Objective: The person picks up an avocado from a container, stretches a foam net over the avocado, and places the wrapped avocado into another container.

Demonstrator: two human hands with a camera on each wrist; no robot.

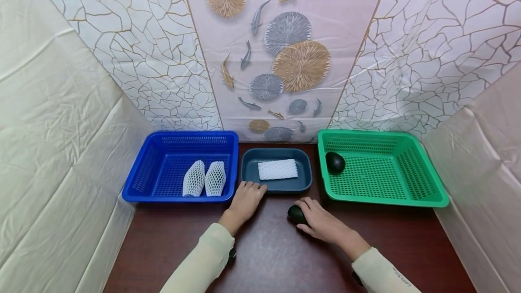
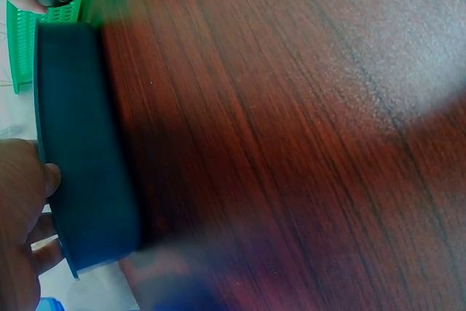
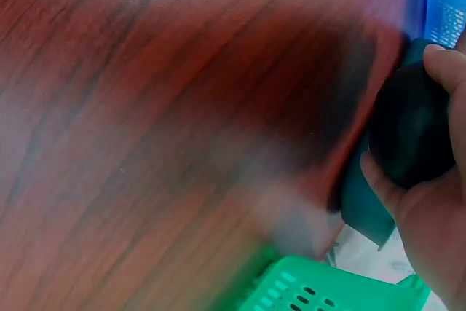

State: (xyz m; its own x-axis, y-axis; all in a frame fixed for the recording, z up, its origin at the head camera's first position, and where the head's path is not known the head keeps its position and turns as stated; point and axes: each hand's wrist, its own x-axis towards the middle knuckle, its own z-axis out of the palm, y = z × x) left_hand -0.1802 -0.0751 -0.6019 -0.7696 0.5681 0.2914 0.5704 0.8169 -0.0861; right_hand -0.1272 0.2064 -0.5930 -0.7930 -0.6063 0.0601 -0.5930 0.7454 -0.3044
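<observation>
My right hand (image 1: 321,223) holds a dark green-black avocado (image 1: 296,214) above the table, fingers over its far side and thumb at its near side. In the right wrist view the avocado (image 3: 411,125) sits between thumb and fingers. My left hand (image 1: 246,202) grips the front left corner of a dark blue-grey tray (image 1: 281,190); the left wrist view shows the thumb (image 2: 52,178) against the tray's wall. Inside the tray lies a flat white foam net sleeve (image 1: 278,169).
At left, a blue basket (image 1: 179,199) contains two bulging white foam net sleeves (image 1: 193,179). The green basket (image 1: 386,200) on the right has another dark avocado (image 1: 335,163) by its left wall. A patterned cloth wall (image 1: 264,116) stands behind the brown table (image 1: 268,248).
</observation>
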